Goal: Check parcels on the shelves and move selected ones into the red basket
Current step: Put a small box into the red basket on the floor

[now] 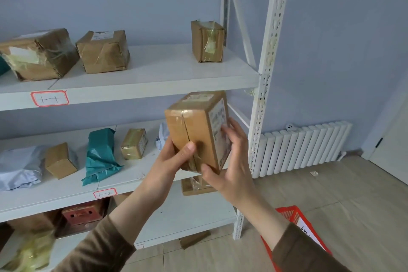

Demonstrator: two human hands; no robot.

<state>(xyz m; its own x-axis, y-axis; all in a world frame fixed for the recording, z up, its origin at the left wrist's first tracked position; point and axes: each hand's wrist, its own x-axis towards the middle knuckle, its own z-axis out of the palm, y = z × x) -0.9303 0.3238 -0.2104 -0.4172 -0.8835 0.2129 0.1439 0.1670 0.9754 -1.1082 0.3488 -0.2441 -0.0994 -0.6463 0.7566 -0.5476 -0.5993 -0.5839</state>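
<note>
I've got the cardboard parcel [196, 130] up in front of the shelves [154, 75], left hand [174, 157] gripping underneath, right hand [231, 161] clasping its labelled side. Open floor [331, 194] lies right of the upright. The red basket [291, 225] sits low right, cut off by my sleeve; label text unreadable.

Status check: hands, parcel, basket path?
Left hand and right hand both grip taped cardboard parcel, label side facing right. Red basket on floor, lower right. Right forearm over basket; nothing else between.
</note>
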